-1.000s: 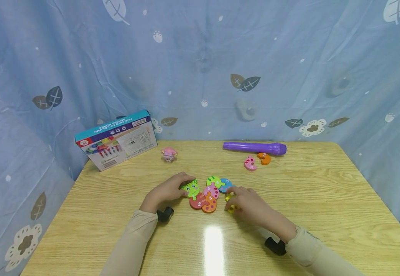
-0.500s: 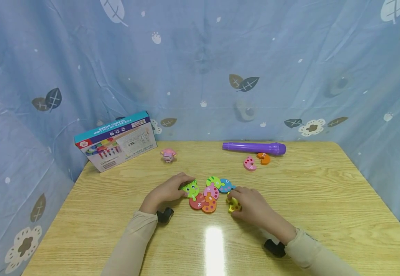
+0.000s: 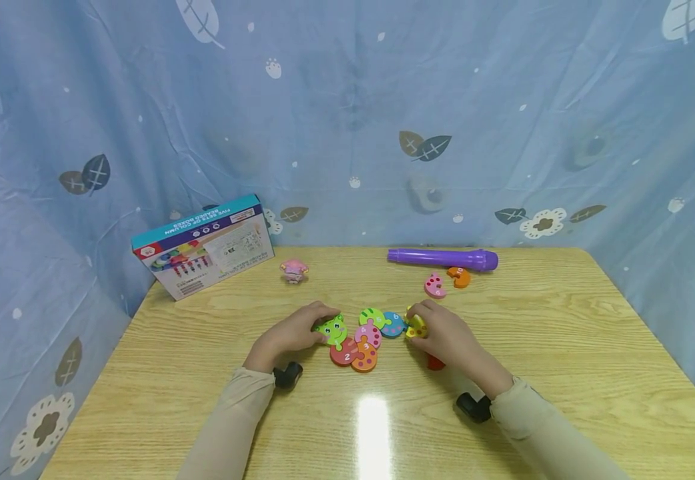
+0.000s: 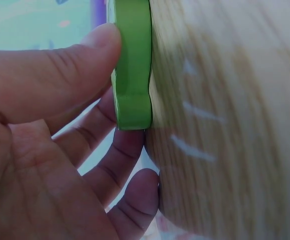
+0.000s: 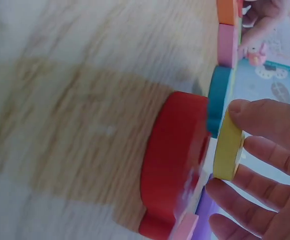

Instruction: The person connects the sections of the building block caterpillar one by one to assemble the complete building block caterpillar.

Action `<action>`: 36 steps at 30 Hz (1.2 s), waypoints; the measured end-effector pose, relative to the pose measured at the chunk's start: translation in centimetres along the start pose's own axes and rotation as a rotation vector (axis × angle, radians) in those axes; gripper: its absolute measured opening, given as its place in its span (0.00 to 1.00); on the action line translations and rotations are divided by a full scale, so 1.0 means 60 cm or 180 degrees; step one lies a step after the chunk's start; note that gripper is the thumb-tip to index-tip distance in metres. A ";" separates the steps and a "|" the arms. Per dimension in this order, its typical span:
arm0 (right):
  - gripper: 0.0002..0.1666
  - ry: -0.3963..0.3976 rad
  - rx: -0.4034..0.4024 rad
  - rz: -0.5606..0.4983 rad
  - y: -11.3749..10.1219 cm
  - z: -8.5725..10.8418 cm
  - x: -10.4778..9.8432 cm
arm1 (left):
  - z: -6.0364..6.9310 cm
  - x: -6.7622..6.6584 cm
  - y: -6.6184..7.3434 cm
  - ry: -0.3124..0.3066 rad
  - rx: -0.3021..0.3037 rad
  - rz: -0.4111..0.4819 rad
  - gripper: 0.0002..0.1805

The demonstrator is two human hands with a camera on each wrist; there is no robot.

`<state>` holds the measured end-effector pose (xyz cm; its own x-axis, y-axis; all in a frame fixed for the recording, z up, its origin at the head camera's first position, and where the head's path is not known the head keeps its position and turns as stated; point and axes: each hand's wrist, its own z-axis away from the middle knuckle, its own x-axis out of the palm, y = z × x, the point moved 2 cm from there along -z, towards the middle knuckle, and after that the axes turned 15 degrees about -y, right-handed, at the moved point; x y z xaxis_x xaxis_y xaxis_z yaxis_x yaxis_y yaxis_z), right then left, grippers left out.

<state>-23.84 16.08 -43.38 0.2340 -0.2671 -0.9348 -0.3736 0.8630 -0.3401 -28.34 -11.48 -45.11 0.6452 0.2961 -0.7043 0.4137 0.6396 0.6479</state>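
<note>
My left hand (image 3: pixel 299 327) grips the edge of the green caterpillar-head puzzle piece (image 3: pixel 334 329), thumb on the near side in the left wrist view. Red (image 3: pixel 342 354), orange (image 3: pixel 365 363), pink (image 3: pixel 368 333), green striped (image 3: pixel 371 317) and blue (image 3: pixel 392 325) numbered pieces join on from it in a curve. Between thumb and fingers my right hand (image 3: pixel 446 333) pinches a yellow spotted puzzle piece (image 5: pixel 229 145), beside the blue piece's right-hand knob. Under that hand lies another red piece (image 5: pixel 175 155), mostly hidden in the head view.
Behind the right hand lie a loose pink piece (image 3: pixel 434 286) and an orange piece (image 3: pixel 459 277). A purple toy microphone (image 3: pixel 443 259) lies along the back edge. At back left stand a cardboard box (image 3: pixel 206 247) and a small pink figurine (image 3: pixel 294 271).
My right hand has lifted the yellow piece and carried it away and slightly right, up to the blue piece's end. The red piece beneath has come into view. My left hand stays put.
</note>
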 end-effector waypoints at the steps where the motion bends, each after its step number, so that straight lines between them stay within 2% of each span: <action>1: 0.22 -0.0013 0.0002 -0.0024 0.001 -0.002 0.001 | 0.000 0.001 -0.001 0.0000 -0.0006 0.0009 0.28; 7: 0.23 -0.0071 0.0023 -0.0107 0.000 -0.011 0.005 | -0.002 0.002 -0.004 0.0012 -0.0012 0.0035 0.28; 12: 0.24 -0.0125 0.0141 -0.0136 -0.002 -0.017 0.006 | -0.001 0.001 -0.004 0.0014 0.0008 0.0007 0.28; 23: 0.23 -0.0155 0.0250 0.0024 0.001 -0.023 0.014 | -0.002 0.002 -0.003 0.0005 -0.0031 -0.0037 0.28; 28: 0.24 -0.0146 0.0187 0.0057 0.006 -0.017 0.008 | -0.003 0.002 -0.004 0.0006 -0.0008 -0.0023 0.28; 36: 0.22 -0.0089 0.0140 -0.0104 0.019 0.009 -0.009 | -0.003 0.002 -0.006 0.0007 -0.0021 0.0018 0.29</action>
<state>-23.89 17.47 -43.23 0.2709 -0.2839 -0.9198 -0.3257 0.8721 -0.3652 -28.52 -11.52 -45.48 0.6461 0.3012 -0.7013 0.4059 0.6426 0.6499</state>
